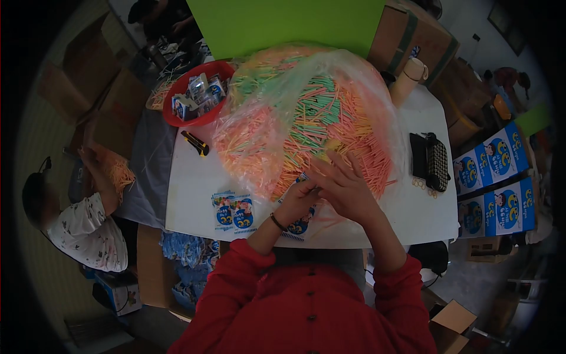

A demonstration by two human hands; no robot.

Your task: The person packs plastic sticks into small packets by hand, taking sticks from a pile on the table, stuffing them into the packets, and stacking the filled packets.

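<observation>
Over the front of the table, my left hand (pixel 297 202) has its fingers curled together. Its fingertips are partly covered by my right hand, so what they hold is hidden. Blue and white printed packets (pixel 303 225) show below and behind my left hand. My right hand (pixel 345 186) touches or overlaps the left one, its fingers stretched out toward the sticks. Thin pink, orange, yellow and green sticks (pixel 321 109) fill a large clear plastic bag (pixel 348 65) opened toward me. Further left, more printed packets (pixel 242 213) lie flat on the white table (pixel 194 189).
A red basin (pixel 174 115) of packets and a yellow-black box cutter (pixel 195 143) are at left. A tumbler (pixel 408 81), black pouch (pixel 418 154) and checkered case (pixel 437 162) stand or lie at right. A co-worker (pixel 88 230) sits left; printed cartons (pixel 498 206) are right.
</observation>
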